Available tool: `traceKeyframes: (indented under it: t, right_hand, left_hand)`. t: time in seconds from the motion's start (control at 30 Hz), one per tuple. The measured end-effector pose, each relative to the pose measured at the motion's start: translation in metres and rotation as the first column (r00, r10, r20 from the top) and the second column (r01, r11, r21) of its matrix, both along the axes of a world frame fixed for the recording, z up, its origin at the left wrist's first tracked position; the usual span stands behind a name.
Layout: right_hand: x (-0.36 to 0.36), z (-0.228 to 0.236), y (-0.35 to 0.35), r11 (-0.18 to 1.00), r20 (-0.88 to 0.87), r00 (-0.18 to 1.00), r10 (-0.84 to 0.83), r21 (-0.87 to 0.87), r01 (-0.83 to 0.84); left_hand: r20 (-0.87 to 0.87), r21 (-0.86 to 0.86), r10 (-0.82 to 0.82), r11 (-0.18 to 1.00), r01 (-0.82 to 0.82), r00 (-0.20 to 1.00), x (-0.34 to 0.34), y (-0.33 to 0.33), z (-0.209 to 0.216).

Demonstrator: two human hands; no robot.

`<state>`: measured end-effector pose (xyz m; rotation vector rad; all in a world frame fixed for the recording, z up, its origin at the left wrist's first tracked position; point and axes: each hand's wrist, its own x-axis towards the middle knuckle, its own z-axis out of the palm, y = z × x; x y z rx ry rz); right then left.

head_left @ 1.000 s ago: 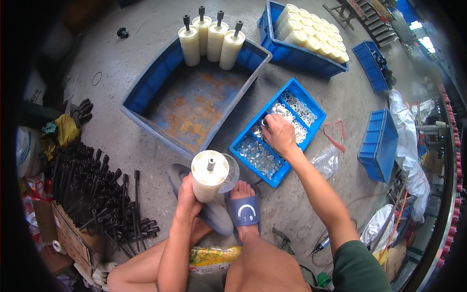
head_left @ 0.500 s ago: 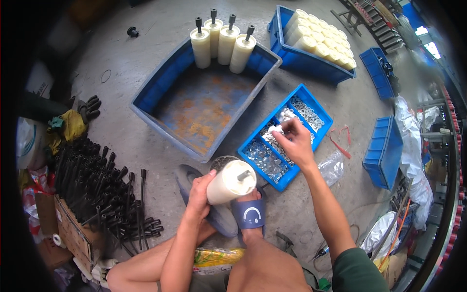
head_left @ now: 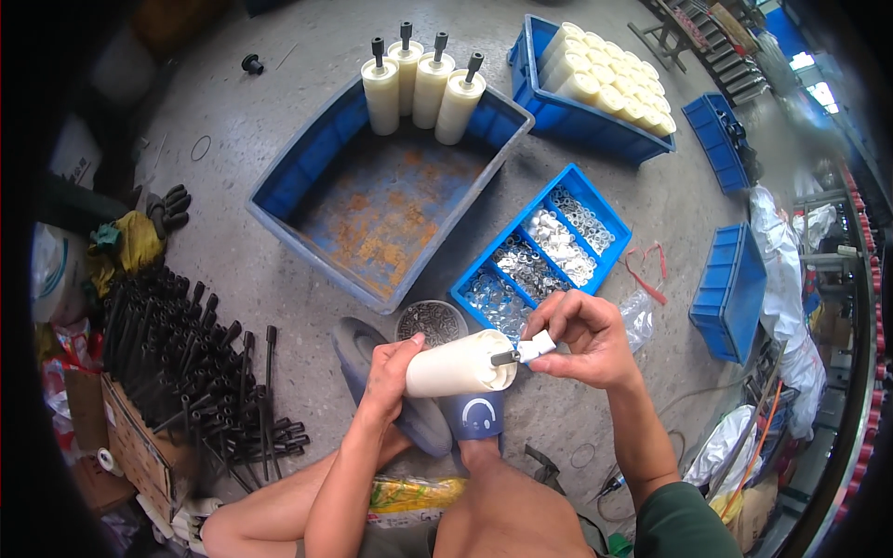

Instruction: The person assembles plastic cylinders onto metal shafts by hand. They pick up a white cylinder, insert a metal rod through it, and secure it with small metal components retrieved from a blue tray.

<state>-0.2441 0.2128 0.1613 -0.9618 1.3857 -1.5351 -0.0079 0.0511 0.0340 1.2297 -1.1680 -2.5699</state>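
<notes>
My left hand (head_left: 389, 374) is wrapped round a cream plastic roller (head_left: 454, 365), tilted so that its dark shaft end (head_left: 505, 357) points right. Between the thumb and fingers of my right hand (head_left: 586, 340) is a small white plastic bushing (head_left: 538, 347), right at the tip of that shaft. Beyond my right hand lies a blue divided tray (head_left: 616, 244) whose compartments hold washers, white plastic pieces and small metal parts. A round tin (head_left: 402, 327) with small metal pieces stands behind the roller.
A large blue crate (head_left: 270, 206) holds several upright rollers with black shafts at its far end. Another blue crate (head_left: 595, 126) is packed with rollers. Black rods (head_left: 200, 363) lie piled at left. Slippered feet are below the roller.
My right hand has come from the divided tray to the roller's shaft end, carrying the white bushing. The left hand has tipped the roller further toward the right.
</notes>
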Motion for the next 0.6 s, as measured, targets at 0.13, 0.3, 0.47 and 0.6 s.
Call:
traceKeyframes:
  t: [0.13,0.3,0.47,0.6]
  right_hand:
    - [0.007,0.015,-0.004,0.999,-0.239,0.970,-0.045,-0.001,0.046]
    - [0.015,0.031,-0.009,0.992,-0.674,0.728,-0.127,-0.083,0.095]
    - [0.028,0.027,-0.009,0.982,-0.658,0.729,-0.190,-0.142,0.128]
    - [0.030,0.029,-0.006,0.975,-0.656,0.727,-0.204,-0.199,0.094]
  left_hand:
    - [0.011,-0.033,0.030,0.999,-0.030,0.999,0.001,0.002,0.000]
    - [0.010,-0.042,0.071,0.997,-0.070,0.997,0.000,0.004,0.004]
    - [-0.014,-0.058,0.104,0.993,-0.105,0.994,0.001,0.005,0.004]
    - [-0.015,-0.081,0.061,0.995,-0.062,0.998,0.006,0.004,0.007]
